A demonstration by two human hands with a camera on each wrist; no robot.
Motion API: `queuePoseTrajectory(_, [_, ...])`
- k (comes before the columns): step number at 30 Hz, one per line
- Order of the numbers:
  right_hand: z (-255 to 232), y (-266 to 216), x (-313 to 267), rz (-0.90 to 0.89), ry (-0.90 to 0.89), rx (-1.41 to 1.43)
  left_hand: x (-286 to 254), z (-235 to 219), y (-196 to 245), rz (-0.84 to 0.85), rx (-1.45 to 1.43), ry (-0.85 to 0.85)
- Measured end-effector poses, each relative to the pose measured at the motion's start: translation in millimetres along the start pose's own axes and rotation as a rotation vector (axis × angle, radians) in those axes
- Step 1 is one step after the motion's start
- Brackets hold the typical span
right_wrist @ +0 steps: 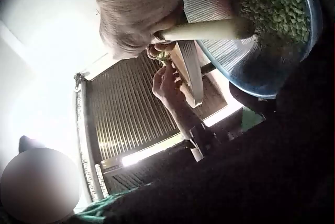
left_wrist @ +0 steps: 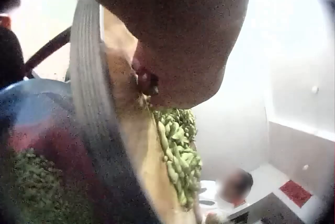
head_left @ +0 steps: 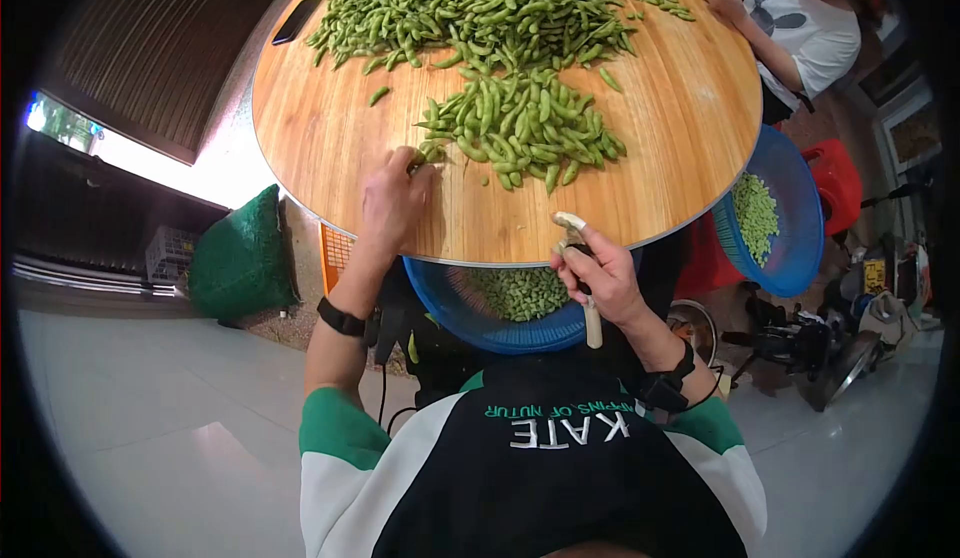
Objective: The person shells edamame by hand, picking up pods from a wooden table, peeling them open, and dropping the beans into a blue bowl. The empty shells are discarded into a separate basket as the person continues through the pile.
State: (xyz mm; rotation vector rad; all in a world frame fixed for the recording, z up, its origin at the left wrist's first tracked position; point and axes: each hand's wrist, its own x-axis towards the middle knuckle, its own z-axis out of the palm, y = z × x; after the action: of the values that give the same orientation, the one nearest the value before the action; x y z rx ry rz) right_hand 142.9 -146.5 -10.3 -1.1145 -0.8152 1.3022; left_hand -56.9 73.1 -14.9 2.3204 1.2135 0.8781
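Note:
My left hand (head_left: 392,206) is on the round wooden table (head_left: 325,163), its curled fingertips gripping a green edamame pod (head_left: 417,166) at the left edge of a small pod pile (head_left: 530,123). In the right wrist view, the left hand (right_wrist: 168,85) shows with bent fingers. At the table's near edge, my right hand (head_left: 608,280) grips a tool whose pale rounded handle (head_left: 594,326) sticks out below the fist; its working end is hidden. A white covering (head_left: 570,220) shows at a fingertip of that hand.
A large heap of pods (head_left: 480,8) covers the far table, with a phone (head_left: 297,20) at its left. Below the near edge is a blue basin (head_left: 500,338) of shelled beans (head_left: 525,293). Another blue basin (head_left: 795,228) stands at right, near a seated person (head_left: 800,23). A green sack (head_left: 240,258) is at left.

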Motion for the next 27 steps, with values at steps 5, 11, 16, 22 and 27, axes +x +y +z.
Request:
queuePoseTrajectory(5, [12,0,10,0.108,-0.097,0.159,-35,-11,48,-0.387,-0.715,-0.278])
queuePoseTrajectory(11, [19,-6,8,0.121,-0.182,0.258,-65,11,80,-0.455,-1.229,-0.471])
queuePoseTrajectory(16, [14,0,3,0.089,-0.245,0.351,-69,17,86,-0.462,-1.26,-0.479])
queuePoseTrajectory(22, [9,-1,-1,0.141,-0.242,0.427,-70,14,91,-0.418,-1.285,-0.474])
queuePoseTrajectory(27, [9,-2,-4,0.102,-0.248,0.394,-72,17,88,-0.345,-1.257,-0.481])
